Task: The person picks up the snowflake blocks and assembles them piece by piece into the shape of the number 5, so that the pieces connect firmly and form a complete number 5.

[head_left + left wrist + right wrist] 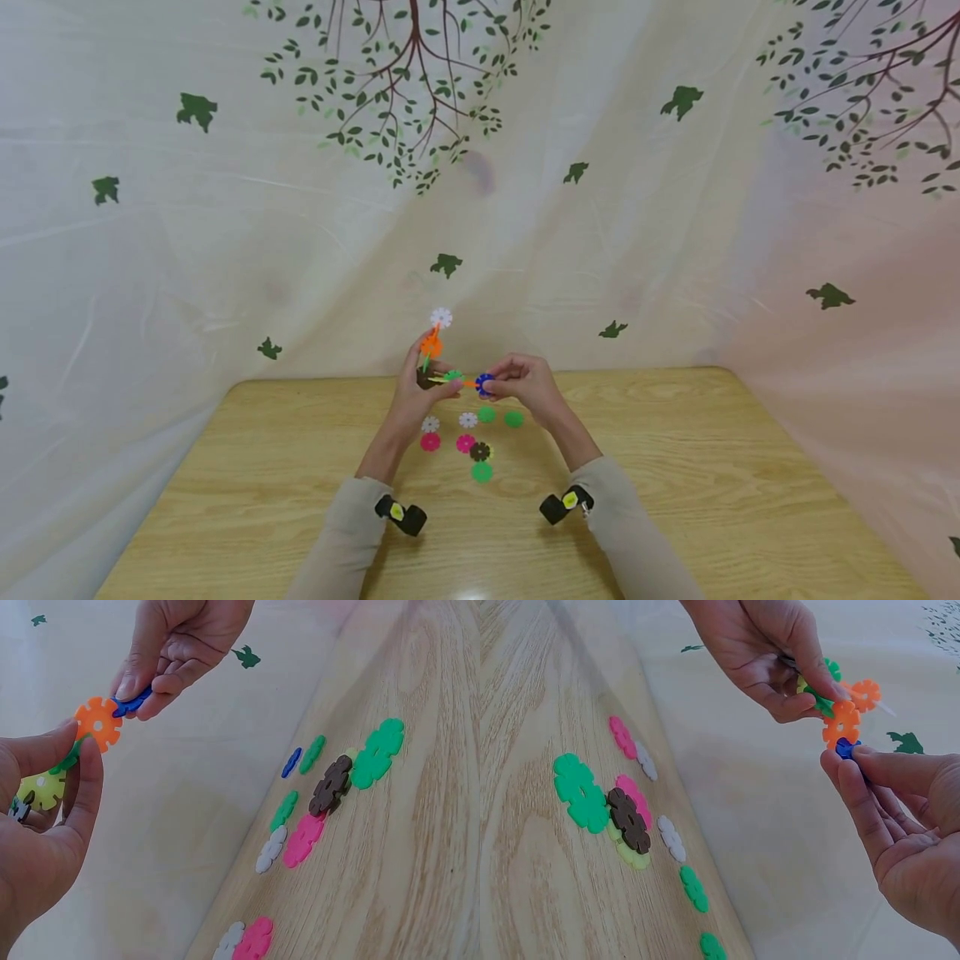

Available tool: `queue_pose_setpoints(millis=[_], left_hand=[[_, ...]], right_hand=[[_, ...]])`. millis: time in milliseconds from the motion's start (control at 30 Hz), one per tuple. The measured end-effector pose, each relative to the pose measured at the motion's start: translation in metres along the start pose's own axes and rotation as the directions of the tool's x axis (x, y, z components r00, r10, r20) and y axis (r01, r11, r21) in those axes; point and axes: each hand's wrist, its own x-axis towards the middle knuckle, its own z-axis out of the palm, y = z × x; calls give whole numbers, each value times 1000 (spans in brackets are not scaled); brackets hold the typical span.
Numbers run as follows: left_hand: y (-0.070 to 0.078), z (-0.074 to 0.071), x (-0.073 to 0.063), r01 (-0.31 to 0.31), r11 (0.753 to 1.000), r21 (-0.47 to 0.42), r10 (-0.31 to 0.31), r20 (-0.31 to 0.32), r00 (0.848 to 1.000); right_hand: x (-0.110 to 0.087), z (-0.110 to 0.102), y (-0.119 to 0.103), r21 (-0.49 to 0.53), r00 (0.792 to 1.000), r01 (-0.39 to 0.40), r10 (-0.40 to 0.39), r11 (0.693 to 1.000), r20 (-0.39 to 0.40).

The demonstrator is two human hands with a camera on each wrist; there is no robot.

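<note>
Disc chain, made of small flower-shaped pieces, is held up off the counter near its far edge, gripped in the left hand. That forearm slants upward and inward from the lower edge of the head view, its sleeve ending above a wrist camera. One left finger points up beside the chain's upper stretch, where a white disc tops an orange piece, while the thumb stretches across toward the other hand; the left fingers are bent around the middle pieces, pinching a green disc next to an orange disc. The right hand comes in from the opposite side, its forearm leaning inward to mirror the other. Thumb and forefinger grasp a blue disc between their tips, the remaining fingers curling loosely behind. The blue disc's edge touches the orange disc at the chain's near end; whether it sits in a slot is unclear. Both hands are level, facing each other just apart. Below them on the counter lie loose discs: two white, two pink, three green, and a brown disc overlapping a yellow one; the left wrist view also shows a second blue piece beside a green one. Behind hangs a printed cloth.
</note>
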Motion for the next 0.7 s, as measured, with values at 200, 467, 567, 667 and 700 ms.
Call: queue_pose_setpoints(millis=[200, 467, 567, 667, 700], left_hand=[[-1, 0, 0, -16, 1000, -8, 16, 11, 1000], [3, 0, -1, -42, 999, 20, 41, 41, 998], [4, -2, -1, -24, 1000, 11, 24, 55, 998], [4, -3, 0, -6, 1000, -3, 6, 62, 998], [4, -4, 0, -2, 1000, -6, 2, 61, 998]], right_hand=[[0, 0, 1, 2, 1000, -2, 2, 1000, -1], [-2, 1, -1, 29, 1000, 7, -7, 1000, -5], [-2, 1, -2, 35, 1000, 23, -23, 999, -8], [-2, 1, -1, 25, 999, 52, -52, 998, -5], [-2, 1, -1, 24, 998, 59, -59, 998, -2]])
